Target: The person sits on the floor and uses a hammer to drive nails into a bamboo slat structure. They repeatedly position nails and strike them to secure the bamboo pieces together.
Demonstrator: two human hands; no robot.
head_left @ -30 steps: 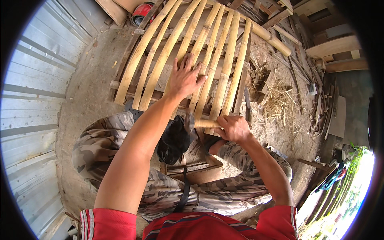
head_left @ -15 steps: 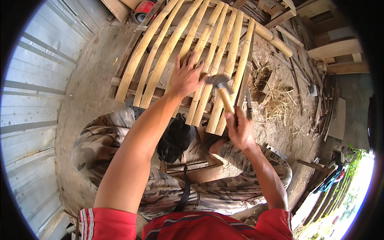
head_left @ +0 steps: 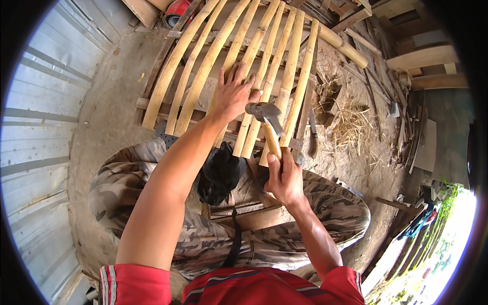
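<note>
right hand (head_left: 285, 179) is gripping hammer (head_left: 268, 127) by its wooden handle, centre frame | left hand (head_left: 235, 94) is pressing open on bamboo slats (head_left: 264, 76), upper centre | hammer looking head-heavy, stiff; hold low on handle

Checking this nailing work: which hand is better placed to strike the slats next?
Right. The right hand grips the hammer, head raised over the slats; the left hand lies flat on them.
</note>
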